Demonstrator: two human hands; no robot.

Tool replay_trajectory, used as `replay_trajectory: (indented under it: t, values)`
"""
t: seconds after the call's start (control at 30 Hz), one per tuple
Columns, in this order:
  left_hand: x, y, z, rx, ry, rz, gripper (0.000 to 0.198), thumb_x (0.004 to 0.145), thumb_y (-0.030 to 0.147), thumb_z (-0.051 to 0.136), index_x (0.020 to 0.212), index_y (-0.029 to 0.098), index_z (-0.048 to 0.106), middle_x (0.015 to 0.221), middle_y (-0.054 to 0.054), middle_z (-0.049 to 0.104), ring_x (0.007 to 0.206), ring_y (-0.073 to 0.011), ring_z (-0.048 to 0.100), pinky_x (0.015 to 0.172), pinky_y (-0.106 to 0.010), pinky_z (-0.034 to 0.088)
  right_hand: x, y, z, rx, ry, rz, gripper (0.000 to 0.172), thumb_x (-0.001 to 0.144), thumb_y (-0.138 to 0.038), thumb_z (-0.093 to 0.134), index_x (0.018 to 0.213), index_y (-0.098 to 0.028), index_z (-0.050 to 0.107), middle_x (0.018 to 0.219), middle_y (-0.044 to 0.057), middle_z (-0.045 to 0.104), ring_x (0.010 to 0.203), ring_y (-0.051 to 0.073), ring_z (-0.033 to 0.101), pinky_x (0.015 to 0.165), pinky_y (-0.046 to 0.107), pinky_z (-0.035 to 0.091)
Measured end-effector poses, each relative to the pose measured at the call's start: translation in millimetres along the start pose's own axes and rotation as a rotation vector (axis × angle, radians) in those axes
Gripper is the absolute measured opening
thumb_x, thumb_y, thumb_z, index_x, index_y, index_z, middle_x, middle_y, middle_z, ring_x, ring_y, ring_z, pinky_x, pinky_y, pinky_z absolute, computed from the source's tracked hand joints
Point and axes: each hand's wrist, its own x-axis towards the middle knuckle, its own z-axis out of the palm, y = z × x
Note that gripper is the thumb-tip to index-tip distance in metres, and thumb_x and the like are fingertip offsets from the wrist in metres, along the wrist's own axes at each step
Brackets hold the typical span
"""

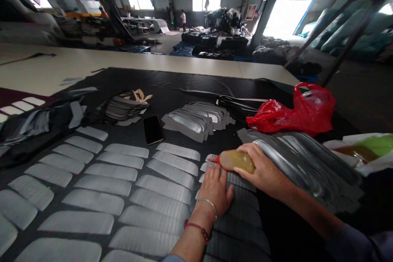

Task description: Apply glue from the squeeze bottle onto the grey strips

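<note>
My right hand [264, 170] is wrapped round a yellowish squeeze bottle [238, 160] with a red nozzle that points left, just above a grey strip. My left hand [215, 190] lies flat, fingers together, pressing down on grey ribbed strips [236, 180] on the black sheet [172, 86]. Rows of the same grey strips [123, 172] are laid out to the left. A fanned stack of strips [307, 159] lies under and beyond my right wrist.
A black phone [152, 129] lies on the sheet behind the rows. Further stacks of strips [199, 118] [123, 108] sit at the back. A red plastic bag [294, 110] and a white-green bag [362, 149] are at right. A person [183, 19] stands far off.
</note>
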Motion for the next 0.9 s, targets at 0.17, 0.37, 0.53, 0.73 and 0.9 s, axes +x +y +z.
replay_trajectory:
  t: [0.17, 0.37, 0.53, 0.73, 0.9]
  values:
    - [-0.2, -1.0, 2.4, 0.012, -0.008, -0.011, 0.058, 0.083, 0.035, 0.049, 0.134, 0.009, 0.037, 0.136, -0.017, 0.038, 0.126, -0.0330, 0.032, 0.106, -0.049, 0.027, 0.8, 1.7, 0.9, -0.019, -0.008, 0.000, 0.030, 0.075, -0.026, 0.058, 0.102, -0.023, 0.046, 0.100, 0.007, 0.053, 0.094, 0.023, 0.056, 0.082, 0.038, 0.048]
    - [-0.6, -1.3, 3.8, 0.018, 0.027, 0.010, 0.056, 0.082, 0.034, 0.050, 0.132, 0.010, 0.039, 0.135, -0.016, 0.040, 0.125, -0.0330, 0.034, 0.104, -0.050, 0.030, 0.0, 1.4, 0.1, -0.031, 0.016, -0.010, 0.031, 0.074, -0.025, 0.058, 0.103, -0.023, 0.046, 0.099, 0.007, 0.054, 0.093, 0.023, 0.056, 0.081, 0.039, 0.048]
    - [-0.9, -0.1, 1.7, 0.019, -0.001, -0.006, 0.057, 0.082, 0.034, 0.049, 0.133, 0.009, 0.039, 0.134, -0.017, 0.040, 0.124, -0.0333, 0.035, 0.105, -0.048, 0.029, -0.6, -0.9, 1.6, -0.020, -0.010, -0.014, 0.033, 0.074, -0.024, 0.058, 0.104, -0.023, 0.045, 0.100, 0.007, 0.053, 0.094, 0.023, 0.057, 0.081, 0.038, 0.049]
    - [-1.7, -0.2, 3.1, 0.023, 0.006, -0.001, 0.058, 0.083, 0.035, 0.049, 0.133, 0.009, 0.038, 0.136, -0.017, 0.039, 0.126, -0.0330, 0.034, 0.106, -0.049, 0.028, 0.5, 1.5, 1.0, -0.025, 0.016, 0.011, 0.031, 0.074, -0.026, 0.059, 0.102, -0.024, 0.047, 0.098, 0.007, 0.054, 0.091, 0.023, 0.057, 0.081, 0.039, 0.049]
    - [-1.7, -0.8, 4.2, 0.017, 0.023, 0.003, 0.057, 0.083, 0.035, 0.049, 0.132, 0.009, 0.039, 0.134, -0.017, 0.041, 0.125, -0.0326, 0.035, 0.106, -0.048, 0.028, -0.7, -1.0, 0.9, -0.032, -0.002, -0.005, 0.032, 0.076, -0.027, 0.058, 0.104, -0.023, 0.045, 0.100, 0.008, 0.054, 0.093, 0.023, 0.057, 0.082, 0.039, 0.048]
